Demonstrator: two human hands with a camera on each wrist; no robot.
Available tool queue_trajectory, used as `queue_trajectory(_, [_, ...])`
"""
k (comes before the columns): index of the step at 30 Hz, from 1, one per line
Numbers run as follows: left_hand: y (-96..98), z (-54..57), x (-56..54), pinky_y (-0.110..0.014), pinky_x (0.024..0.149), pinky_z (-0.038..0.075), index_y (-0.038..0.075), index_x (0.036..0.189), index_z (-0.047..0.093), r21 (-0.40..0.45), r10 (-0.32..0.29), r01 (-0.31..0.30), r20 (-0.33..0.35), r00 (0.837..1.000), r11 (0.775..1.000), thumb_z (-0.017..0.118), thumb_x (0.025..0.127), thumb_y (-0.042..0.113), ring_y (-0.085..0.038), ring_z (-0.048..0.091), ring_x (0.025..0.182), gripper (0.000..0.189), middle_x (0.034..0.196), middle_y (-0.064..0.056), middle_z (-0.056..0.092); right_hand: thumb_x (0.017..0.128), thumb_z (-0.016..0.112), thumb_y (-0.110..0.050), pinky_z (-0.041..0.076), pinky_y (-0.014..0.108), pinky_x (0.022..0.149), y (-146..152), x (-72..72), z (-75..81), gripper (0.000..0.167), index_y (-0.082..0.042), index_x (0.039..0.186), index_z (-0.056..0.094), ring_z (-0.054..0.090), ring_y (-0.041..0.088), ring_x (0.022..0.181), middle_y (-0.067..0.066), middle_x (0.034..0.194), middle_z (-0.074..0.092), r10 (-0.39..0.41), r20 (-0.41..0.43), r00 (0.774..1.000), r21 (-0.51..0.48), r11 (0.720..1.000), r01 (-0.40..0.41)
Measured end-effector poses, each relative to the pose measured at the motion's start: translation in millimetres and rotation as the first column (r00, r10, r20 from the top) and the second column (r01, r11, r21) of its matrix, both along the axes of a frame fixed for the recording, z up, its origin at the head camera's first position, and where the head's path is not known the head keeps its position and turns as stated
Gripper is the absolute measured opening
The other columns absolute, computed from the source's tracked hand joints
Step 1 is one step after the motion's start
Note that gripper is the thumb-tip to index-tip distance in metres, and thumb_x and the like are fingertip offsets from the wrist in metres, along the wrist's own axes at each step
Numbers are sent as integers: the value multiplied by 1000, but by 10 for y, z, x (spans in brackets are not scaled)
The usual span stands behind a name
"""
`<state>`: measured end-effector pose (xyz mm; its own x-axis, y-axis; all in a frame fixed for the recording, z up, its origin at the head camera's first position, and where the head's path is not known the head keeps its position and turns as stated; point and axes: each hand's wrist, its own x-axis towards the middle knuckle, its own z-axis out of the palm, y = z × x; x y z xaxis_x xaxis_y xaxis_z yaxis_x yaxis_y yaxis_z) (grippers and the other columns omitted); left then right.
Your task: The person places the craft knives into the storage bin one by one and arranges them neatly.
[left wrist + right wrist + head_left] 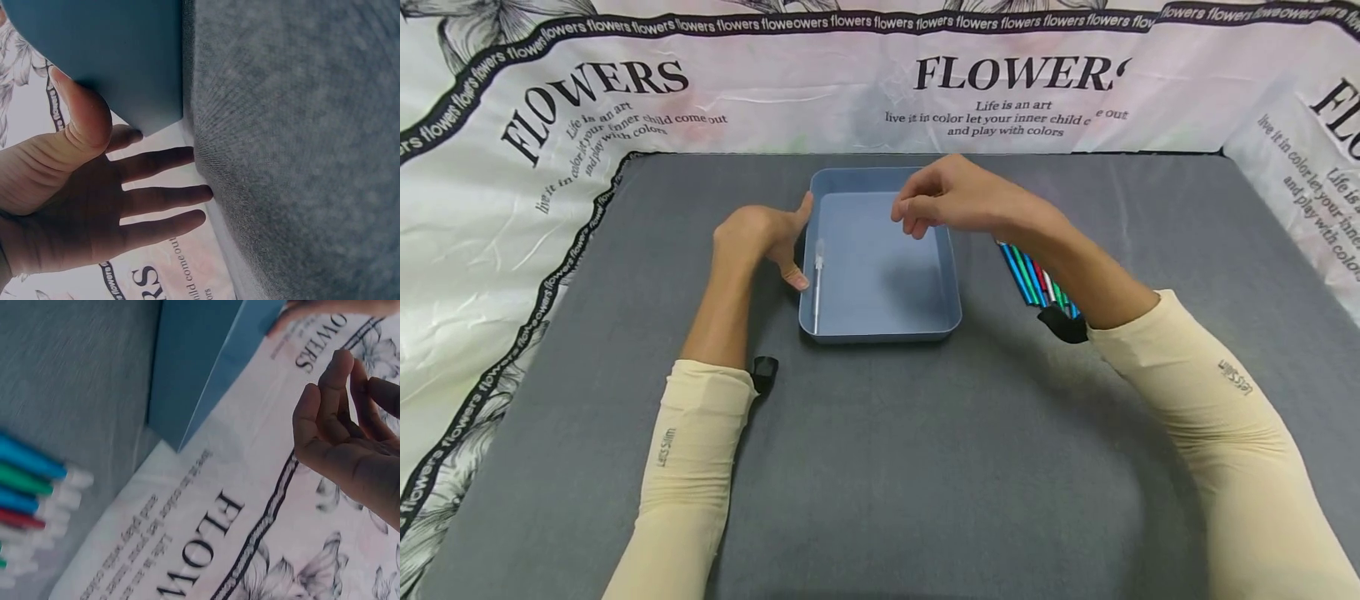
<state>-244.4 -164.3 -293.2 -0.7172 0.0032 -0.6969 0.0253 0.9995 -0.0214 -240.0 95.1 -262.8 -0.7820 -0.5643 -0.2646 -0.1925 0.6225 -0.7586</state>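
Note:
A shallow blue tray (887, 267) sits on the grey table, and one slim pen (817, 283) with a clear, pale body lies along its left side. My left hand (763, 233) is at the tray's left wall. In the left wrist view, that hand (87, 181) has its fingers spread straight and its thumb up against the blue wall. Over the tray's right rim hovers my right hand (943, 196). The right wrist view shows this hand (350, 431) with loosely bent fingers and nothing between them.
Several pens (1026, 275) with blue, green and red bodies lie in a row right of the tray, partly hidden under the right forearm; their pale ends (69, 497) show in the right wrist view. A white printed sheet (820, 92) stands behind the table (880, 467).

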Motion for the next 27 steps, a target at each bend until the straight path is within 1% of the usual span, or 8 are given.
queue_trajectory(3, [-14,2,4,-67,121,31,32,160,-34,4,11,-11,-5,1000,1000,79,87,57,-49,15,160,137,176,-25,-5,108,56,-22,50,39,106,117,23,37,28,-4,121,73,69,21,99,4,102,74,-24,-56,998,7,1000,24])
queue_trajectory(6, [-20,-2,10,-68,121,30,31,160,-34,15,2,-2,0,1000,1000,78,88,57,-49,14,160,136,175,-25,-5,106,60,-20,49,37,99,242,68,33,25,-5,120,74,67,19,98,8,105,75,-62,-126,990,10,998,64])
queue_trajectory(9, [-10,-1,19,-68,121,30,30,160,-34,22,-9,9,5,1000,1000,78,88,56,-49,12,161,135,175,-25,-6,104,62,-19,48,34,92,387,113,10,22,-6,118,74,67,19,97,12,111,74,-112,-198,974,12,993,117])
queue_trajectory(12, [-3,10,28,-67,120,31,31,159,-35,26,-4,4,2,1000,1000,78,88,56,-48,13,161,136,175,-25,-7,103,64,-20,50,30,86,548,103,-11,22,-7,118,74,68,14,94,12,114,74,-155,-235,959,18,986,164])
queue_trajectory(14, [-14,17,30,-66,119,32,31,159,-36,29,-7,7,-1,1000,1000,78,88,57,-48,14,161,136,175,-26,-7,102,64,-19,50,27,80,640,74,-38,22,-5,116,74,66,12,88,14,111,74,-162,-259,952,36,984,177])
queue_trajectory(16, [-28,22,30,-67,119,32,31,159,-36,34,-2,2,-2,1000,999,78,87,58,-48,14,160,137,175,-25,-8,101,64,-17,49,26,75,713,40,-86,21,-4,116,74,64,13,85,14,107,74,-156,-265,952,78,980,182])
queue_trajectory(22, [-50,12,33,-69,119,31,30,159,-35,30,1,-1,-2,1000,1000,79,86,59,-49,13,160,138,176,-23,-8,101,62,-10,48,28,67,872,-27,-288,22,2,114,74,63,27,86,20,103,74,-115,-263,958,196,966,170])
queue_trajectory(27, [-18,5,9,-67,120,31,28,159,-36,33,-22,22,2,1000,999,78,87,57,-49,12,161,138,175,-23,-9,96,64,-7,47,30,66,972,-78,-408,19,4,106,76,62,25,81,20,96,75,-58,-326,944,273,950,153])
